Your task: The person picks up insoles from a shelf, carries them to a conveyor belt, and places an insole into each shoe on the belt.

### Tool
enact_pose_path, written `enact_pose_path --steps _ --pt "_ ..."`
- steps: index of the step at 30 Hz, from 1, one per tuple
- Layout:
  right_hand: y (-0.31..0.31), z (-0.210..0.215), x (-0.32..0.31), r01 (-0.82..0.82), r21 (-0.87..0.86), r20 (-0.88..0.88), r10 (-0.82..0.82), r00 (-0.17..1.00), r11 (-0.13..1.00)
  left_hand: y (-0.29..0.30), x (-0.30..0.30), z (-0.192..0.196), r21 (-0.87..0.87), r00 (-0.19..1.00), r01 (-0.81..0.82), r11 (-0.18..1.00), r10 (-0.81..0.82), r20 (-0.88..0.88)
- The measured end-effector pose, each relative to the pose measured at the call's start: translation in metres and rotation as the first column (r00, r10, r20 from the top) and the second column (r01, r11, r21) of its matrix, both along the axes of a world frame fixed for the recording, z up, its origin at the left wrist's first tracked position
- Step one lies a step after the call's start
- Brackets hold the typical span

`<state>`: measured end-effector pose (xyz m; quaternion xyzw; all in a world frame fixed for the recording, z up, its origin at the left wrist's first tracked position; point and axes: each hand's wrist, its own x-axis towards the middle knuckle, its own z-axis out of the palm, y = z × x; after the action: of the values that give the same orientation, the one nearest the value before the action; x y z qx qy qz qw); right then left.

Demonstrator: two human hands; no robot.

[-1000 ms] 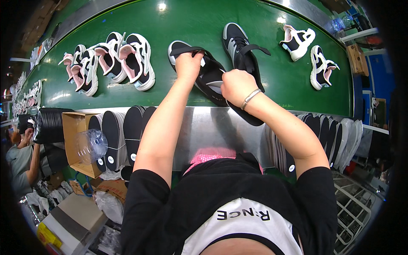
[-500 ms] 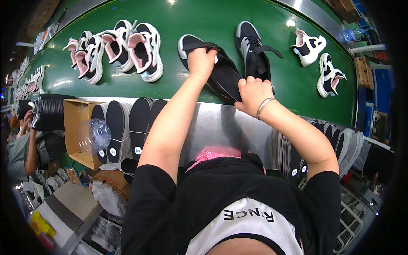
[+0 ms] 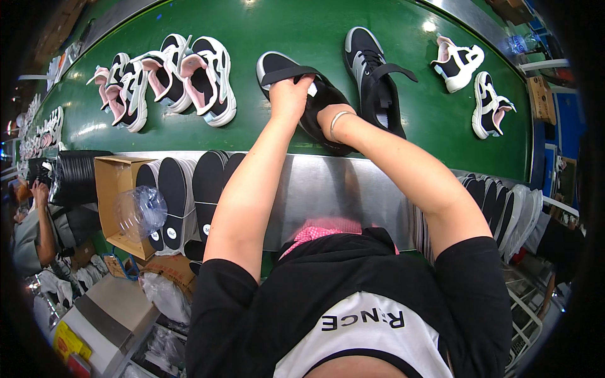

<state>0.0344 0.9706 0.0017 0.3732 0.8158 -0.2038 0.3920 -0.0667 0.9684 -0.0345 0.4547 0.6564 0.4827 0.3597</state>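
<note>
A black sneaker with a grey toe edge (image 3: 275, 63) lies tilted on the green work surface (image 3: 277, 25). My left hand (image 3: 291, 97) is closed on its tongue and strap near the front of the opening. My right hand (image 3: 334, 120) reaches down into the shoe, and its fingers are hidden inside. A black insole, in my right hand a moment ago, is now mostly out of sight in the shoe. To the right stands the matching black sneaker (image 3: 372, 79), its strap loose and pointing right.
Several white-and-black shoes with pink lining (image 3: 211, 82) stand at left, and a white-and-black pair (image 3: 457, 66) at right. Stacked black insoles (image 3: 176, 195) sit near a cardboard box (image 3: 120, 201) holding clear plastic. More insoles (image 3: 498, 201) line the right. A person (image 3: 44, 233) is at far left.
My right hand has moved left and down into the shoe, taking the insole inside. My left hand still grips the front. The shoes on the surface have shifted slightly in view.
</note>
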Motion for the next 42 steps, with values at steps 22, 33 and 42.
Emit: enact_pose_path --steps 22,33,42 --pt "-0.021 0.053 0.012 -0.139 -0.161 0.003 0.141 0.990 0.977 -0.002 -0.002 0.000 0.005 0.991 -0.011 1.000 0.011 -0.135" --pt "-0.027 0.036 0.049 0.069 -0.136 -0.296 -0.107 0.949 0.988 0.003 0.001 0.036 -0.073 0.866 0.173 0.982 -0.187 -0.464" --pt "-0.067 0.084 0.269 0.754 0.230 -0.926 -0.100 0.364 0.616 0.017 0.037 0.067 0.182 0.549 0.456 0.871 -0.114 -0.828"
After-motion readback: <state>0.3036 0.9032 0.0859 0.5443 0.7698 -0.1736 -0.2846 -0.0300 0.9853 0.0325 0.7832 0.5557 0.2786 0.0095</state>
